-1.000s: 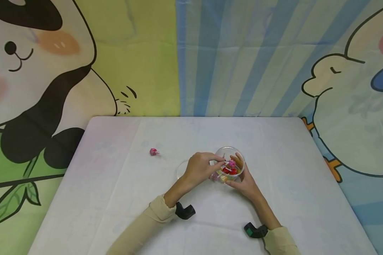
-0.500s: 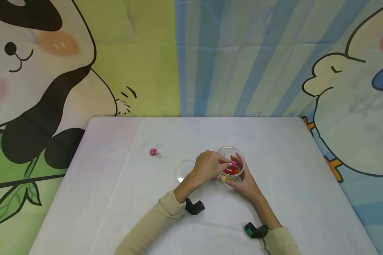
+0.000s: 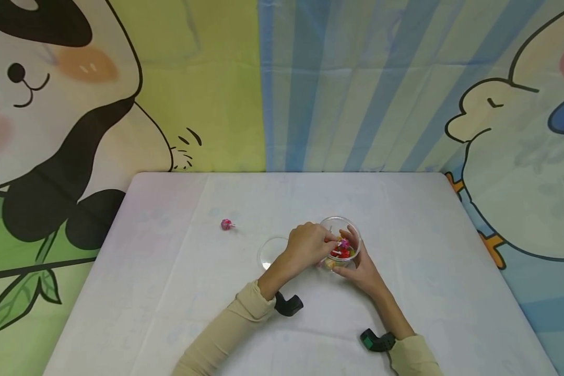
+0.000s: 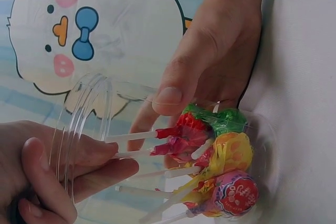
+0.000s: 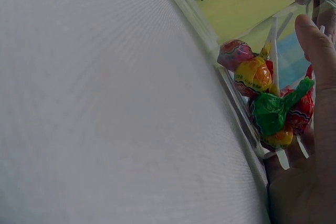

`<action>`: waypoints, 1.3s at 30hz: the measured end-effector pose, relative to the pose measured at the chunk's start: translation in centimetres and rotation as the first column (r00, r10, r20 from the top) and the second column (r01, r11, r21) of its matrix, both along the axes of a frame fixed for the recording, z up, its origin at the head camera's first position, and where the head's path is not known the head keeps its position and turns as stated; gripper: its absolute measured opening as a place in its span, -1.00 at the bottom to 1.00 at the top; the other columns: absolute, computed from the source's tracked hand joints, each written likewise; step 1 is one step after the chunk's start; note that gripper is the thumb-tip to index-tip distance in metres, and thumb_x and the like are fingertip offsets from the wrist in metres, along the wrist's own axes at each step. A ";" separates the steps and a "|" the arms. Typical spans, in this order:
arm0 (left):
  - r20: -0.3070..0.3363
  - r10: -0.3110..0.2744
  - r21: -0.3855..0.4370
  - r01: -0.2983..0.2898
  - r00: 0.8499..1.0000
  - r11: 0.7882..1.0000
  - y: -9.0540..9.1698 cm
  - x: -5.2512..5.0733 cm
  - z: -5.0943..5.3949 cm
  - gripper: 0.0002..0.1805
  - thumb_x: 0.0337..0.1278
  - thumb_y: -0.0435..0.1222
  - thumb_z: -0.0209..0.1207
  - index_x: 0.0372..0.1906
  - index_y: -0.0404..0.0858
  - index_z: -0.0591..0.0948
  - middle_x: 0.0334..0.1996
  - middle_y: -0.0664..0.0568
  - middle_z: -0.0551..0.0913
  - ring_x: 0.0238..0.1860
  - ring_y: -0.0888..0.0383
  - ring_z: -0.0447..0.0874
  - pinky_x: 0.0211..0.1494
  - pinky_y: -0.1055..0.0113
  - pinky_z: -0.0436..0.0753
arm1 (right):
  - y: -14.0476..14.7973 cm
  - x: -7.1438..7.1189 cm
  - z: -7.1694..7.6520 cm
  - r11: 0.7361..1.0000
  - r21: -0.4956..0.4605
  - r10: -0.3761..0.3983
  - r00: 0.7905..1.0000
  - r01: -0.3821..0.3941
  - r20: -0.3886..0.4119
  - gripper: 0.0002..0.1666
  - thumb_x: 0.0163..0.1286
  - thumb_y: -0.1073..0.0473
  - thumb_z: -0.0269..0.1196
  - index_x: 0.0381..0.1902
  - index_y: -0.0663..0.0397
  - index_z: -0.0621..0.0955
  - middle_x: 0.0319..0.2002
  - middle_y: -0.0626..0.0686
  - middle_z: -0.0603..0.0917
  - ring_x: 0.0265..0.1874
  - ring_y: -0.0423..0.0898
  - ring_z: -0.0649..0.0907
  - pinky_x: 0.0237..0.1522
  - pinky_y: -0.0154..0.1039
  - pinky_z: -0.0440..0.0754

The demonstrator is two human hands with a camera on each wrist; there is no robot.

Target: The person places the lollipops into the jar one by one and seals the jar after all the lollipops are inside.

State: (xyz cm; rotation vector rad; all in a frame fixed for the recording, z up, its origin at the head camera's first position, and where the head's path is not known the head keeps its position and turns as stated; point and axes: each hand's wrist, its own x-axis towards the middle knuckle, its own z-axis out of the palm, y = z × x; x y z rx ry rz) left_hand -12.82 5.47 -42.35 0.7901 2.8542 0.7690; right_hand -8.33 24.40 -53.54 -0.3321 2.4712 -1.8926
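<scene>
A clear round jar [image 3: 337,217] stands on the table with several wrapped lollipops [image 4: 231,153] in red, yellow, green and purple inside. My right hand [image 3: 364,269] holds the jar around its right side, thumb in front and fingers behind. My left hand [image 3: 310,244] reaches through the jar's mouth. In the left wrist view its thumb and finger pinch the white stick of a pink lollipop [image 4: 178,146], whose head lies against the other candies. The right wrist view shows the candies bunched at the jar's bottom.
A clear round lid [image 3: 269,255] lies on the white table [image 3: 169,292], left of the jar and partly behind my left wrist. Farther left lies a single pink lollipop [image 3: 226,224]. A cartoon-printed cloth hangs behind the table.
My left hand has moved right and into the jar, lowering the pink lollipop among the others. More of the lid now shows. My right hand keeps its hold on the jar.
</scene>
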 end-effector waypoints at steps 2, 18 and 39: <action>0.000 0.002 -0.002 -0.002 1.000 1.000 0.0 0.0 -0.1 -0.81 0.15 -0.10 0.25 -0.17 0.07 0.78 -0.66 0.22 0.67 -0.74 0.33 0.39 -0.69 0.47 0.27 | 0.0 0.0 -0.1 1.000 -0.004 0.005 1.000 -0.005 -0.010 0.23 0.09 0.39 0.39 0.54 0.04 -0.10 0.49 0.15 0.17 0.46 0.14 0.19 0.28 -0.66 0.18; -0.103 -0.054 0.281 0.081 0.993 0.956 -1.0 0.2 -1.8 -0.72 0.25 -0.09 0.20 -0.01 -0.04 0.73 -0.23 0.15 0.79 -0.47 0.29 0.62 -0.49 0.55 0.45 | -0.1 0.3 0.5 1.000 0.008 -0.003 1.000 0.003 -0.011 0.24 0.10 0.38 0.39 0.55 -0.17 -0.07 0.49 0.12 0.19 0.46 -0.16 0.22 0.29 -0.65 0.19; -0.163 0.242 0.601 -0.099 0.956 0.793 -14.8 1.3 -6.2 -0.67 0.04 -0.36 0.36 -0.02 -0.21 0.68 -0.09 0.02 0.68 -0.77 0.47 0.37 -0.70 0.58 0.36 | -0.2 0.0 0.2 1.000 -0.016 -0.015 1.000 0.016 0.013 0.26 0.04 0.41 0.41 0.55 -0.07 -0.05 0.49 0.14 0.18 0.42 -0.39 0.20 0.28 -0.68 0.13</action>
